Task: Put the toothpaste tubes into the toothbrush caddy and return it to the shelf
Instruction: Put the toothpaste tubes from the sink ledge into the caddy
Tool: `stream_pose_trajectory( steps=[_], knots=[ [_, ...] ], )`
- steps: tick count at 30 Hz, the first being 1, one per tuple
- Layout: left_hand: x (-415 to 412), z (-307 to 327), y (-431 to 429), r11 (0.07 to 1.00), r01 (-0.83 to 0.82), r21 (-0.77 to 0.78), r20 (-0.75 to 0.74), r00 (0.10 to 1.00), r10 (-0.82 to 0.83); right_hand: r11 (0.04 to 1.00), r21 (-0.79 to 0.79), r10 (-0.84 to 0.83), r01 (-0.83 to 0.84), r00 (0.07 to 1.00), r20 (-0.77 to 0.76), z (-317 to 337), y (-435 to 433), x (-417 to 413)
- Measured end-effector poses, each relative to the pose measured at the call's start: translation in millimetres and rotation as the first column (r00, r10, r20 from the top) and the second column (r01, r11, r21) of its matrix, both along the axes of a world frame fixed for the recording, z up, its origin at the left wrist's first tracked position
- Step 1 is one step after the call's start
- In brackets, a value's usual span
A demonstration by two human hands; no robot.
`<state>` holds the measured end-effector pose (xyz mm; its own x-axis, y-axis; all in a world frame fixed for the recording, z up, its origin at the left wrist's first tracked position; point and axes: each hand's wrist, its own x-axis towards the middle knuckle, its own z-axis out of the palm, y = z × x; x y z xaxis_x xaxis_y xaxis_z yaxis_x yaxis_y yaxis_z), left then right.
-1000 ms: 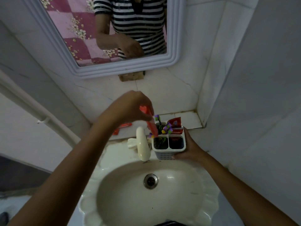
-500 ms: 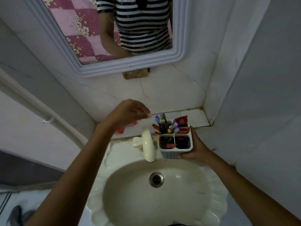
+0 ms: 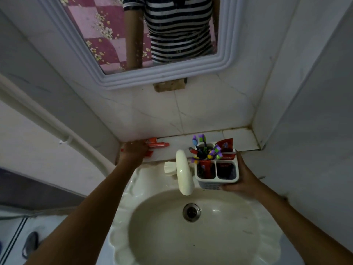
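Right hand grips the white caddy by the tap, over the sink edge. Left hand lies on red tubes on the shelf; can't tell if its fingers are closed. More tubes and toothbrushes sit in the caddy.

A home bathroom corner: a cream basin with drain and tap, white tiled walls, a framed mirror above, and a narrow tiled shelf along the basin's rear edge.
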<state>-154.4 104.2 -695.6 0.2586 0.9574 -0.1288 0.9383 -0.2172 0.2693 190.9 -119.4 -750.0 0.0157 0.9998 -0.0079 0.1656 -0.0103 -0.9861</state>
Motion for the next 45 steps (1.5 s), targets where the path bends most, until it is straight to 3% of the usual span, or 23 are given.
stream_pose_trajectory(
  steps=[1, 3, 4, 6, 8, 9, 11, 14, 17, 20, 23, 28, 30, 33, 35, 39, 42, 45],
  knots=[
    [2.2, 3.6, -4.3, 0.994, 0.09, 0.066, -0.068, 0.994, -0.085, 1.0, -0.001, -0.001, 0.001, 1.0, -0.003, 1.4, 0.0, -0.4],
    [1.7, 2.8, -6.7, 0.957, 0.266, 0.116, -0.369, 0.906, -0.207, 1.0, 0.002, 0.005, -0.004, 1.0, -0.009, 2.9, 0.4, -0.6],
    [0.5, 3.9, -7.5, 0.953, 0.275, 0.123, -0.425, 0.883, -0.2, 1.0, 0.002, 0.009, -0.009, 1.0, -0.01, 4.0, 0.6, -0.6],
    [3.6, 13.7, -12.3, 0.959, 0.254, 0.125, -0.333, 0.921, -0.2, 1.0, -0.002, 0.01, -0.01, 1.0, -0.012, 7.7, 0.4, -1.6],
    [12.0, 30.8, -20.4, 0.936, 0.275, 0.221, -0.284, 0.936, -0.208, 1.0, -0.016, -0.003, 0.002, 1.0, -0.019, 11.3, -0.3, -2.9],
    [16.6, 39.5, -24.6, 0.884, 0.298, 0.359, -0.215, 0.949, -0.232, 1.0, -0.024, -0.007, 0.007, 1.0, -0.02, 12.5, -0.5, -3.6],
    [27.0, 65.4, -38.6, 0.882, 0.18, 0.436, 0.045, 0.974, -0.221, 0.999, -0.035, -0.019, 0.018, 1.0, -0.01, 13.7, -1.1, -4.3],
    [44.6, 116.3, -59.1, 0.872, 0.019, 0.489, 0.322, 0.925, -0.201, 0.999, -0.026, -0.022, 0.023, 0.999, 0.039, 11.7, -1.4, -3.1],
    [65.0, 167.3, -87.8, 0.908, 0.031, 0.418, 0.508, 0.821, -0.261, 1.0, 0.0, -0.009, 0.009, 0.998, 0.063, 8.5, -2.1, -1.4],
    [87.3, 194.5, -117.3, 0.954, 0.209, 0.216, 0.554, 0.778, -0.296, 1.0, 0.002, -0.01, 0.01, 0.998, 0.069, 5.4, -1.1, 0.3],
    [109.0, 187.2, -130.7, 0.925, 0.367, 0.094, 0.465, 0.806, -0.367, 1.0, -0.009, -0.008, 0.009, 0.997, 0.074, 4.5, -0.2, 1.2],
    [132.2, 152.4, -130.5, 0.841, 0.54, 0.036, 0.096, 0.836, -0.541, 1.0, -0.024, 0.006, -0.005, 0.999, 0.054, 7.6, -1.1, 0.7],
    [133.6, 146.3, -126.1, 0.826, 0.563, 0.01, 0.088, 0.823, -0.562, 1.0, -0.027, -0.003, 0.005, 0.999, 0.043, 8.3, -1.2, -0.1],
    [124.4, 147.4, -108.2, 0.875, 0.484, -0.025, 0.254, 0.849, -0.462, 1.0, -0.019, -0.005, 0.006, 0.999, 0.031, 10.8, -2.8, -2.2],
    [109.3, 138.3, -83.9, 0.924, 0.383, 0.019, 0.276, 0.886, -0.373, 1.0, 0.0, -0.007, 0.007, 1.0, 0.024, 10.4, -3.3, -3.1],
    [65.8, 84.9, -41.2, 0.962, 0.241, 0.129, 0.056, 0.967, -0.25, 0.999, 0.034, -0.005, 0.005, 1.0, -0.017, 8.1, -4.7, -4.7],
    [43.4, 36.5, -26.2, 0.968, 0.238, 0.074, -0.157, 0.962, -0.225, 0.999, 0.033, -0.009, 0.01, 1.0, -0.024, 9.1, -5.5, -5.6],
    [31.2, 7.2, -17.4, 0.972, 0.235, 0.016, -0.263, 0.939, -0.223, 1.0, 0.021, -0.017, 0.017, 1.0, -0.017, 10.3, -6.1, -6.2]
  ],
)
